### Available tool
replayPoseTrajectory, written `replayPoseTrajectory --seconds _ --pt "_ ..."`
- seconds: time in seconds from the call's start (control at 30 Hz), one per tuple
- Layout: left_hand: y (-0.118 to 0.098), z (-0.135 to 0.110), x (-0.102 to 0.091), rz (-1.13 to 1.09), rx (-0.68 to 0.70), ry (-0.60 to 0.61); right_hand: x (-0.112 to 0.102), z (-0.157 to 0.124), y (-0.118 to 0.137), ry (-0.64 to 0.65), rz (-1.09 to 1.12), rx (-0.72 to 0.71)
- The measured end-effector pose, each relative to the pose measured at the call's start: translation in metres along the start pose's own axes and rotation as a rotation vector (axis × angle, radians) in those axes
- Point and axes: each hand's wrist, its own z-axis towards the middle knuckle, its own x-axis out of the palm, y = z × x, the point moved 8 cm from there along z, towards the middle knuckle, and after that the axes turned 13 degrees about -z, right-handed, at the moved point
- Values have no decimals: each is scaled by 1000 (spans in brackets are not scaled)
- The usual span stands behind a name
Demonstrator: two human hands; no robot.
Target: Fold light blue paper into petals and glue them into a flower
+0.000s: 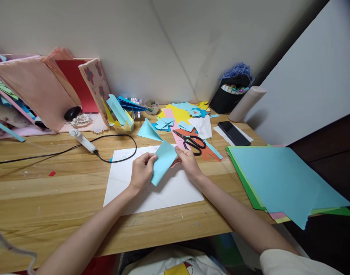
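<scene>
A folded light blue paper piece (163, 161) is held above a white sheet (152, 191) lying on the wooden desk (49, 198). My left hand (142, 170) pinches its left edge with curled fingers. My right hand (187, 162) grips its right edge, thumb on top. Both hands hold the paper a little off the sheet. Black-handled scissors (192, 142) lie just beyond my right hand on coloured paper scraps.
A stack of coloured sheets topped by a blue one (280, 179) overhangs the desk's right edge. A phone (233, 133), a marker holder (230, 97), a tape roll (151, 107), a corded glue tool (83, 141) and fabric piles (34, 88) are around.
</scene>
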Motion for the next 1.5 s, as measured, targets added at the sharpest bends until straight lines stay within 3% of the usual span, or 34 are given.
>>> replayPoseTrajectory --seconds 0.07,0.2,0.37,0.53,0.7,0.77,0.9,1.07,1.17,1.27,1.43,1.5 --pt "1 0 -1 -3 -7 -24 4 -1 -2 42 16 14" --pt "1 0 -5 -9 -8 -71 28 -7 -8 285 -69 65" --pt "2 -4 1 46 -17 -37 21 -6 -7 149 -155 29" --pt "-1 -8 6 128 4 -3 24 -7 -7 187 -197 3" --pt "7 -6 17 81 -59 168 16 -7 -1 120 -258 -52" --pt "10 -5 17 55 -76 193 18 -8 0 149 -240 -50" --pt "13 -5 11 29 -102 131 28 -12 -5 269 -255 2" --pt "11 -5 15 58 -76 184 23 -11 -3 195 -316 -59" --pt "13 -3 12 72 -94 142 28 -12 -7 294 -328 -27" --pt "17 -3 12 -16 -140 137 30 -14 -12 358 -370 21" --pt "24 -16 39 -372 -367 399 18 -14 1 159 -505 -91" --pt "25 -19 44 -436 -428 435 17 -15 3 137 -499 -107"
